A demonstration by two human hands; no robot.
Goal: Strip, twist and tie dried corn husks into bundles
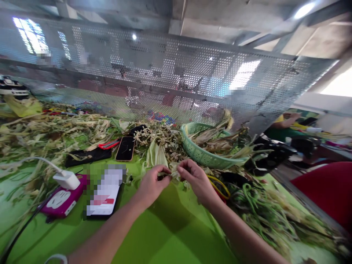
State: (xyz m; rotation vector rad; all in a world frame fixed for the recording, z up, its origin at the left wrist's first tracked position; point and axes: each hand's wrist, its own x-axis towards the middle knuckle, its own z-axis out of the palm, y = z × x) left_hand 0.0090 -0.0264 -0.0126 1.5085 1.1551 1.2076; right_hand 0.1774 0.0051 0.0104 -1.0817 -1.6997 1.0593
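Observation:
My left hand and my right hand meet over the green table, both pinching a pale strip of dried corn husk between their fingertips. The fingers of both hands are closed on the husk. Just behind them lies a heap of dried husks. A green plastic basket filled with husks stands to the right of that heap.
A phone lies face up behind my left hand, another phone nearer left. A magenta power strip with a white plug sits at the left. Husk litter covers the far table. A perforated metal screen closes the back.

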